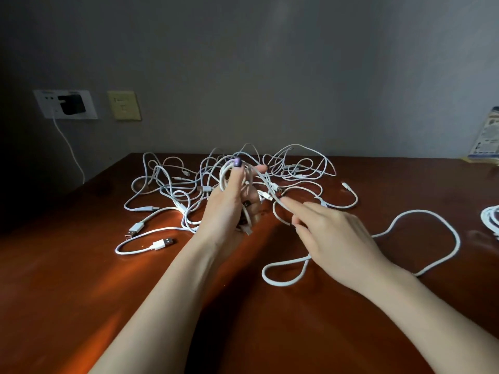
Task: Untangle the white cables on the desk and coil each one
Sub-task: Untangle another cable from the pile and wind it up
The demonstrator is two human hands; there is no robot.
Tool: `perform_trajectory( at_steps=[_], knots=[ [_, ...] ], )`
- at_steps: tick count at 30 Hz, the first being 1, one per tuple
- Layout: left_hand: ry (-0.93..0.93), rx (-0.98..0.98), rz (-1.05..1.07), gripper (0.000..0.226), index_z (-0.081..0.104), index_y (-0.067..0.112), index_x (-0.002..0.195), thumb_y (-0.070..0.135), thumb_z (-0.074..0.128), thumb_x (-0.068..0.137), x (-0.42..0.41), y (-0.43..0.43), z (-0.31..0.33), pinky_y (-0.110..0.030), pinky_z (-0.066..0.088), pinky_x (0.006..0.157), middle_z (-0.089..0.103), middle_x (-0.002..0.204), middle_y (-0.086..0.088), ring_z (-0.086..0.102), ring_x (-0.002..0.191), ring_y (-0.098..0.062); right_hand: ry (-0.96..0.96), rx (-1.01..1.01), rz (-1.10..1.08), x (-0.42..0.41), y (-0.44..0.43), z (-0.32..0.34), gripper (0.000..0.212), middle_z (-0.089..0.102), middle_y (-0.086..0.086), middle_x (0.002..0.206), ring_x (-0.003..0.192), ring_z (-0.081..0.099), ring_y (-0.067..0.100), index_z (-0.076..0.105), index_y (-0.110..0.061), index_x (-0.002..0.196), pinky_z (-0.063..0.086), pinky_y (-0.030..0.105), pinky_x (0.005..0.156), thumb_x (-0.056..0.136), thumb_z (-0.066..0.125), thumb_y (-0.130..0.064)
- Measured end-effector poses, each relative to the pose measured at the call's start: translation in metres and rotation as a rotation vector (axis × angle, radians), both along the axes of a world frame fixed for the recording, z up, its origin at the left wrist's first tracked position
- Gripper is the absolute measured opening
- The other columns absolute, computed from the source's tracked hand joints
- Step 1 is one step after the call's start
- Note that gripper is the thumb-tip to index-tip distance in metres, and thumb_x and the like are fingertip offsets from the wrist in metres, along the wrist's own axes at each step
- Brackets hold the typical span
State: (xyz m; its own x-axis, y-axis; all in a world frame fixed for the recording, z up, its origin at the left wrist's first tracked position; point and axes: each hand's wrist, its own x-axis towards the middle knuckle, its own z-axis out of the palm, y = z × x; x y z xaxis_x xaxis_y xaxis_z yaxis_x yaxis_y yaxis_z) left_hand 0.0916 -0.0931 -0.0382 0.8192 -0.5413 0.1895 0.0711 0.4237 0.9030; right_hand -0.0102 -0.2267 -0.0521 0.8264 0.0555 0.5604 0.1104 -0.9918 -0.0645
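A tangle of several white cables (172, 184) sprawls across the back of the brown desk (81, 292). My left hand (229, 209) is raised over the pile and grips a partly wound coil of white cable (229, 168), thumb on top. From that coil one strand (267, 187) runs down to my right hand (332, 238), which pinches it between thumb and fingers, index finger stretched forward. The same cable's slack (421, 214) loops over the desk to the right and passes under my right hand.
A black charger (71, 105) sits in a white wall socket at left, with a cable hanging down, beside a yellowish wall plate (124, 105). A coiled white cable (491, 220) lies at the right edge. A printed packet (486, 136) leans on the wall at far right.
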Motion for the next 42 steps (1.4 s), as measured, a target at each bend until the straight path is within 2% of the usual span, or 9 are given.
perform_trajectory(
  at_steps=[5, 10, 16, 20, 26, 30, 34, 37, 42],
  knots=[
    [-0.129, 0.120, -0.045, 0.027, 0.068, 0.011, 0.093, 0.030, 0.049, 0.097, -0.006, -0.001, -0.001, -0.024, 0.014, 0.045, 0.026, 0.049, 0.005, 0.023, 0.040, -0.008, -0.050, -0.090, 0.012, 0.002, 0.003, -0.004, 0.038, 0.059, -0.003, 0.082, 0.047, 0.058, 0.023, 0.066, -0.017, 0.111, 0.040, 0.030, 0.041, 0.078, 0.071, 0.001],
    [-0.268, 0.220, 0.028, 0.030, 0.060, 0.014, 0.078, 0.032, 0.047, 0.098, -0.002, 0.000, -0.001, -0.027, 0.017, 0.048, 0.039, 0.047, 0.010, 0.027, 0.042, -0.011, -0.114, -0.037, 0.042, 0.003, -0.003, -0.004, 0.030, 0.061, -0.005, 0.084, 0.051, 0.058, 0.023, 0.069, -0.017, 0.111, 0.045, 0.032, 0.041, 0.086, 0.053, -0.009],
    [-0.320, 0.253, -0.027, 0.017, 0.054, 0.011, 0.093, 0.019, 0.042, 0.101, -0.003, 0.000, -0.002, -0.027, 0.027, 0.048, 0.042, 0.077, -0.011, 0.036, 0.066, -0.025, -0.188, 0.026, 0.088, 0.004, -0.003, -0.003, 0.027, 0.065, -0.001, 0.081, 0.060, 0.064, 0.023, 0.072, -0.012, 0.105, 0.052, 0.032, 0.047, 0.085, 0.054, -0.010],
    [-0.254, 0.089, -0.113, 0.013, 0.055, 0.012, 0.095, 0.011, 0.043, 0.097, -0.003, -0.001, -0.001, -0.042, 0.034, 0.070, 0.064, 0.085, -0.006, 0.044, 0.090, -0.031, -0.240, 0.032, 0.098, 0.005, -0.001, -0.004, 0.025, 0.067, 0.000, 0.083, 0.063, 0.066, 0.025, 0.072, -0.011, 0.105, 0.053, 0.034, 0.048, 0.085, 0.056, -0.010],
    [0.008, -0.185, -0.158, 0.022, 0.051, 0.012, 0.088, 0.003, 0.034, 0.098, 0.000, 0.000, 0.007, -0.037, 0.045, 0.077, 0.060, 0.067, 0.000, 0.062, 0.072, -0.019, -0.111, 0.056, 0.013, 0.003, 0.001, -0.002, 0.044, 0.065, -0.007, 0.086, 0.061, 0.058, 0.019, 0.061, -0.026, 0.125, 0.051, 0.031, 0.054, 0.085, 0.062, -0.008],
    [0.232, -0.408, -0.118, 0.023, 0.054, 0.012, 0.083, 0.005, 0.037, 0.098, 0.004, 0.005, 0.013, -0.037, 0.057, 0.075, 0.055, 0.059, -0.001, 0.054, 0.056, -0.014, 0.074, 0.199, -0.011, 0.003, 0.003, 0.000, 0.056, 0.058, -0.012, 0.081, 0.065, 0.050, 0.009, 0.042, -0.039, 0.139, 0.048, 0.028, 0.069, 0.090, 0.060, -0.021],
    [0.288, -0.448, 0.051, 0.028, 0.050, 0.016, 0.078, 0.006, 0.037, 0.100, 0.010, 0.007, 0.016, -0.038, 0.056, 0.070, 0.049, 0.059, 0.001, 0.044, 0.049, -0.010, 0.160, 0.219, 0.001, 0.002, 0.006, -0.001, 0.025, 0.060, -0.010, 0.077, 0.079, 0.057, 0.009, 0.064, -0.029, 0.114, 0.049, 0.027, 0.077, 0.088, 0.062, -0.030],
    [0.232, -0.295, 0.234, 0.027, 0.051, 0.020, 0.082, 0.004, 0.037, 0.099, 0.013, 0.009, 0.014, -0.030, 0.050, 0.060, 0.048, 0.070, 0.000, 0.044, 0.058, -0.009, 0.182, 0.190, 0.024, 0.001, 0.006, -0.001, 0.013, 0.058, -0.011, 0.071, 0.077, 0.056, 0.009, 0.070, -0.025, 0.093, 0.038, 0.014, 0.070, 0.088, 0.062, -0.035],
    [0.252, -0.253, 0.392, 0.029, 0.045, 0.014, 0.076, 0.001, 0.034, 0.099, 0.019, 0.013, 0.012, -0.029, 0.039, 0.056, 0.042, 0.067, -0.002, 0.039, 0.057, -0.011, -0.030, 0.100, 0.064, 0.002, 0.003, 0.001, 0.006, 0.059, -0.016, 0.062, 0.063, 0.054, 0.014, 0.072, -0.025, 0.086, 0.046, 0.026, 0.062, 0.084, 0.067, -0.029]
  ],
)
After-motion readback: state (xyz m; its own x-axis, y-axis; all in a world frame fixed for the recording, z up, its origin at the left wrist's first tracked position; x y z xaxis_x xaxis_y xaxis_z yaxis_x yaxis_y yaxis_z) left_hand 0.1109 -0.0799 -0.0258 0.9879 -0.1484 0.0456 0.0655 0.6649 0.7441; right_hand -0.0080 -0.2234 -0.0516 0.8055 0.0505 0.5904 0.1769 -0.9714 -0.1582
